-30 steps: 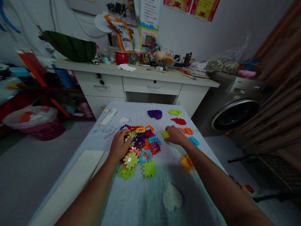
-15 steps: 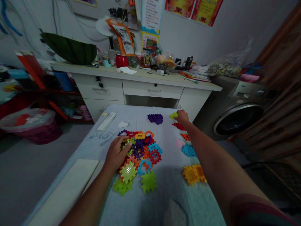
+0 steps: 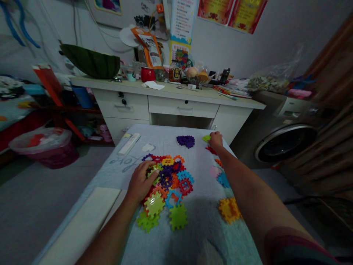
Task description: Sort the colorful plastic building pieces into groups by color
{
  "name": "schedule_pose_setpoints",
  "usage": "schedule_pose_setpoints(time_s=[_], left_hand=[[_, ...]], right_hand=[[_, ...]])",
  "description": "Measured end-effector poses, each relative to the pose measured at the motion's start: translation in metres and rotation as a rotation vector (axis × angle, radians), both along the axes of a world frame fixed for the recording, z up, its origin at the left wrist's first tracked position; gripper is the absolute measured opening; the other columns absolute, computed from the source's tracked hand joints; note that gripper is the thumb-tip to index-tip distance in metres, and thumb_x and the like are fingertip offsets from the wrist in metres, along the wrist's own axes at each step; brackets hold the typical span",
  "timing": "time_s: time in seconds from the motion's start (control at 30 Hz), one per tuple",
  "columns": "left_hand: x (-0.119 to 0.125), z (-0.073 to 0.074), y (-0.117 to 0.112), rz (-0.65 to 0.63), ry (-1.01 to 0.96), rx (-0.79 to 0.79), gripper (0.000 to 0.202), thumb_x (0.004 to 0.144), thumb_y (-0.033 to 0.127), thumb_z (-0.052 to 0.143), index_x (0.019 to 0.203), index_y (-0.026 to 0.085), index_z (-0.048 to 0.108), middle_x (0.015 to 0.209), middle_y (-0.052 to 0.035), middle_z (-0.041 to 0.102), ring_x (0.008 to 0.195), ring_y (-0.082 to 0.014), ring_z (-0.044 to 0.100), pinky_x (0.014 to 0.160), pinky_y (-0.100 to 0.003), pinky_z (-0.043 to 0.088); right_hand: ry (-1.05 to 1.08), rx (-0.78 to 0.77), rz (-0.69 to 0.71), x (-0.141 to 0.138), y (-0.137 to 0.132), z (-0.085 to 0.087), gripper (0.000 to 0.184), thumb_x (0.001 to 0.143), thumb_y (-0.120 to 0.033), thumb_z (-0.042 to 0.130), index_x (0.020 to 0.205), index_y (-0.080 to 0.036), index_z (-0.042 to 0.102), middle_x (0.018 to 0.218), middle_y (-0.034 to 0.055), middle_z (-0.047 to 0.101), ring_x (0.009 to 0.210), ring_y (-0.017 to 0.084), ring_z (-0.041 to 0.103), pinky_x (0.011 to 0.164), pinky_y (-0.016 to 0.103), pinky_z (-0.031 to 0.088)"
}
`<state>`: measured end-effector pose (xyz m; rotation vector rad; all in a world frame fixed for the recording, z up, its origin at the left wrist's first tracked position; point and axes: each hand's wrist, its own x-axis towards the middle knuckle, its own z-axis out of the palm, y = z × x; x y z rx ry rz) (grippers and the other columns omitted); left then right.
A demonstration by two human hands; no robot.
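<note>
My left hand (image 3: 141, 181) lies on the left side of a mixed pile of toothed plastic building tiles. Its thumb and fingers are bent around a yellow-green tile (image 3: 154, 170) in the pile. Purple tiles (image 3: 166, 176), a blue tile (image 3: 185, 176) and a red tile (image 3: 185, 186) lie close by. At the far right of the table my right hand (image 3: 216, 140) has its fingers closed at the edge of another yellow-green tile (image 3: 206, 138), partly hidden by them. Just below that hand is a red tile (image 3: 211, 150).
A cloth-covered table (image 3: 201, 173) holds a purple tile group (image 3: 185, 141), orange-yellow tiles (image 3: 229, 209) and a white strip-shaped object (image 3: 129, 144). Behind it stands a cluttered white cabinet (image 3: 182, 99). A washing machine (image 3: 284, 129) is on the right, a pink bin (image 3: 55, 154) on the left.
The whole view has shifted a little, so everything sits slightly lower and further right. Both hands stay at nearly the same places on the table.
</note>
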<state>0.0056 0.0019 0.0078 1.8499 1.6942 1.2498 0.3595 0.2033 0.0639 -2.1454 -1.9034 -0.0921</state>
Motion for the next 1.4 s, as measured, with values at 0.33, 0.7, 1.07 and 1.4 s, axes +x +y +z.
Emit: schedule_pose_setpoints(time_s=[0.33, 0.7, 1.07, 1.4], left_hand=[[0.0, -0.003, 0.001, 0.009, 0.0, 0.013, 0.036, 0.084, 0.048, 0.057, 0.108, 0.023, 0.065, 0.121, -0.0088, 0.062, 0.117, -0.027, 0.056, 0.105, -0.046, 0.041], [0.002, 0.001, -0.001, 0.008, -0.071, 0.027, 0.035, 0.081, 0.046, 0.058, 0.107, 0.022, 0.063, 0.116, -0.0078, 0.063, 0.113, -0.0255, 0.058, 0.103, -0.044, 0.043], [0.0, 0.001, -0.003, 0.013, -0.083, 0.033, 0.033, 0.083, 0.045, 0.057, 0.107, 0.022, 0.062, 0.116, -0.0077, 0.063, 0.112, -0.0245, 0.058, 0.102, -0.043, 0.044], [0.0, 0.001, -0.001, 0.009, -0.071, 0.035, 0.032, 0.083, 0.044, 0.058, 0.105, 0.021, 0.063, 0.114, -0.0078, 0.064, 0.11, -0.0255, 0.059, 0.099, -0.043, 0.045]], right_hand=[[0.03, 0.015, 0.297, -0.035, -0.066, 0.026, 0.027, 0.083, -0.021, 0.065, 0.11, -0.017, 0.066, 0.12, 0.0139, 0.058, 0.117, 0.027, 0.051, 0.102, 0.043, 0.037], [0.247, -0.156, 0.695, -0.102, -0.192, 0.019, 0.035, 0.08, -0.018, 0.066, 0.115, -0.018, 0.063, 0.114, 0.0096, 0.064, 0.105, 0.021, 0.058, 0.093, 0.035, 0.043], [0.311, -0.047, 0.602, -0.125, -0.169, -0.011, 0.037, 0.076, -0.017, 0.064, 0.114, -0.016, 0.062, 0.115, 0.0095, 0.066, 0.109, 0.022, 0.057, 0.1, 0.037, 0.039], [0.613, 0.07, 0.465, -0.111, -0.13, -0.013, 0.041, 0.071, -0.022, 0.066, 0.111, -0.023, 0.061, 0.112, 0.0041, 0.065, 0.096, 0.02, 0.061, 0.089, 0.038, 0.049]])
